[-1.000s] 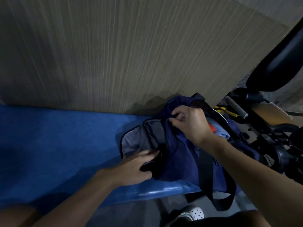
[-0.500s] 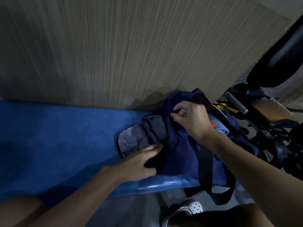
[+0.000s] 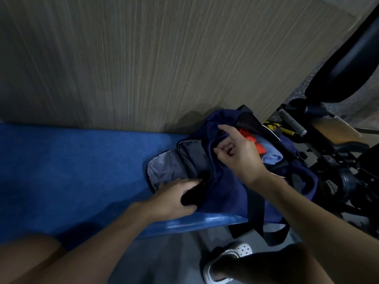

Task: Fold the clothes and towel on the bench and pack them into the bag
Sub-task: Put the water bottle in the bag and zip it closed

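A navy bag [image 3: 227, 191] sits at the right end of the blue bench [image 3: 71, 171], its end pocket flap [image 3: 166, 170] open and showing grey lining. My left hand [image 3: 174, 198] grips a small black item [image 3: 194, 194] at the mouth of that pocket. My right hand [image 3: 238, 154] pinches the bag's dark blue fabric near the top opening. Inside the main compartment lie a rolled light-blue cloth [image 3: 271, 157] and something red [image 3: 253, 140]. The black item's shape is hard to tell in the dim light.
A wood-grain wall [image 3: 164, 58] rises right behind the bench. Black gym equipment [image 3: 338, 160] with a padded seat crowds the right side. The bag's black strap [image 3: 266, 230] hangs over the bench's front edge. My foot in a white clog [image 3: 229, 261] stands on the grey floor.
My right hand has lifted and shifted its hold on the bag's fabric, uncovering more of the red thing and blue roll. My left hand stays at the pocket with the black item.
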Demonstrator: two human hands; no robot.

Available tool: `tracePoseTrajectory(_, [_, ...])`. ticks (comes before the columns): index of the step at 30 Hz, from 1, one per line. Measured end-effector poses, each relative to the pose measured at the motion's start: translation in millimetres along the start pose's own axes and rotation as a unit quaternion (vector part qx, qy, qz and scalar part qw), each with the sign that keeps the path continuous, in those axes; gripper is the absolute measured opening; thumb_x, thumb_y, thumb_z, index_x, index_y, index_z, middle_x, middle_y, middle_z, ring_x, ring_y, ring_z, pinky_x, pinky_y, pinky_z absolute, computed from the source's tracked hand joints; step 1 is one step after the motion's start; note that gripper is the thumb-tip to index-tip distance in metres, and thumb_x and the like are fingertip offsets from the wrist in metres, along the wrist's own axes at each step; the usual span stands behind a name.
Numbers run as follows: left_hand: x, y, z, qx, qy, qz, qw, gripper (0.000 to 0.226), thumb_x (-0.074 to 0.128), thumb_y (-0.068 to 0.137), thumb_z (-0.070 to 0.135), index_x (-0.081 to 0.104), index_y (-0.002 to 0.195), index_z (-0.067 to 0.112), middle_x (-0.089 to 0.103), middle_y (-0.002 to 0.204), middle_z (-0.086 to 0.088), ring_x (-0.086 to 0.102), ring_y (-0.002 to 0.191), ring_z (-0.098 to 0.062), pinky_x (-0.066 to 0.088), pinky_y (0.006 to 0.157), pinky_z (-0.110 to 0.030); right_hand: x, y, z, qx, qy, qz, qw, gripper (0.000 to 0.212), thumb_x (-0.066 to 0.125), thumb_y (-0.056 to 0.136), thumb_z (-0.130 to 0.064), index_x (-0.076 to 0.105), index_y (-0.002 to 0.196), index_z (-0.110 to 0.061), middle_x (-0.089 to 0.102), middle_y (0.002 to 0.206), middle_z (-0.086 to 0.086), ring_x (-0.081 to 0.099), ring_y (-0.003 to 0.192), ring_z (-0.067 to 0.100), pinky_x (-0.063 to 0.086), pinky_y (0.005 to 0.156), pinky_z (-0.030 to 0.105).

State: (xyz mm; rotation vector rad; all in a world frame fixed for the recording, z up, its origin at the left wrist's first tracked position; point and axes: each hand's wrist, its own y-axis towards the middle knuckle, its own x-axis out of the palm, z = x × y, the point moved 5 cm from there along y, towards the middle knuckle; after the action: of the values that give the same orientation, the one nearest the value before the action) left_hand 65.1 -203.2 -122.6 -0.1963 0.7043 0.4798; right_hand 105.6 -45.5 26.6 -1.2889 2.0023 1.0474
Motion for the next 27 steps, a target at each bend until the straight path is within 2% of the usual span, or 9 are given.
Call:
tracePoseTrajectory(3, [-4,-3,6,0.013,0.077,0.046,0.996,0.067,0.065,0.084,0.046,0.041,0.146,0.036,0.042,0.145,0.019,0.035,0.135,-0.004,0.028,0.113,-0.044,-1,-28,-4,-0.011,0.027,0.043,0.999,0.057,0.07,0.086,-0.004,0.047,0.136,-0.018,0.061,0.077,-0.007,0.055,0.071,0.013,0.044,0.065,0.014])
tracePoseTrajectory(7, [-14,-11,22,0.068,0.147,0.162,0.973,0.045,0.072,0.08,0.04,0.05,0.117,0.03,0.045,0.121,0.013,0.046,0.116,-0.014,0.034,0.092,-0.038,24,-77,4,-0.002,0.038,0.065,0.997,0.038,0.072,0.085,-0.011,0.052,0.112,-0.028,0.058,0.072,-0.007,0.054,0.06,0.011,0.049,0.059,0.033])
tracePoseTrajectory(10, [-21,-17,33,0.105,0.164,0.232,0.953,0.029,0.071,0.072,0.037,0.049,0.089,0.029,0.045,0.111,0.01,0.048,0.106,-0.016,0.033,0.08,-0.037,46,-104,14,0.004,-0.001,0.091,0.996,0.02,0.073,0.08,-0.016,0.06,0.095,-0.022,0.058,0.08,-0.01,0.054,0.074,0.009,0.048,0.068,0.035])
tracePoseTrajectory(13, [-20,-21,42,0.115,0.226,0.234,0.939,0.019,0.069,0.071,0.043,0.058,0.068,0.028,0.048,0.116,0.006,0.047,0.115,-0.022,0.036,0.084,-0.043,64,-118,19,0.015,-0.033,0.109,0.993,0.016,0.072,0.079,-0.013,0.062,0.092,-0.015,0.056,0.089,-0.004,0.054,0.087,0.019,0.045,0.076,0.033])
tracePoseTrajectory(15, [-16,-21,43,0.088,0.274,0.214,0.934,0.02,0.079,0.069,0.045,0.069,0.068,0.028,0.049,0.125,0.003,0.043,0.124,-0.026,0.036,0.09,-0.048,72,-124,23,0.043,-0.035,0.123,0.991,0.02,0.073,0.078,-0.009,0.063,0.095,-0.014,0.057,0.093,-0.001,0.054,0.09,0.022,0.044,0.079,0.035])
tracePoseTrajectory(17, [-13,-19,41,0.052,0.315,0.196,0.927,0.026,0.083,0.067,0.049,0.076,0.081,0.028,0.047,0.135,0.0,0.039,0.128,-0.028,0.035,0.093,-0.051,78,-128,26,0.069,-0.026,0.132,0.989,0.025,0.072,0.077,-0.003,0.063,0.098,-0.013,0.056,0.096,-0.001,0.055,0.091,0.022,0.044,0.081,0.035])
tracePoseTrajectory(20, [-8,-16,37,0.012,0.332,0.189,0.924,0.033,0.083,0.065,0.054,0.077,0.084,0.028,0.046,0.141,-0.003,0.037,0.128,-0.03,0.03,0.095,-0.053,85,-130,35,0.122,0.015,0.137,0.983,0.024,0.07,0.08,0.0,0.062,0.098,-0.012,0.053,0.095,-0.004,0.056,0.087,0.017,0.049,0.078,0.037])
tracePoseTrajectory(23, [-2,-11,34,-0.006,0.319,0.198,0.927,0.029,0.084,0.066,0.052,0.076,0.079,0.028,0.045,0.144,-0.003,0.036,0.131,-0.031,0.026,0.097,-0.054,94,-132,46,0.164,0.04,0.124,0.978,0.018,0.072,0.081,-0.003,0.065,0.096,-0.01,0.054,0.092,-0.004,0.057,0.088,0.021,0.05,0.08,0.039])
tracePoseTrajectory(27, [0,-6,35,-0.019,0.266,0.215,0.939,0.017,0.081,0.074,0.044,0.074,0.073,0.028,0.045,0.145,0.0,0.035,0.134,-0.03,0.027,0.101,-0.057,102,-132,53,0.19,0.051,0.106,0.975,0.013,0.077,0.083,-0.015,0.068,0.091,-0.01,0.058,0.085,-0.004,0.056,0.086,0.019,0.041,0.075,0.023])
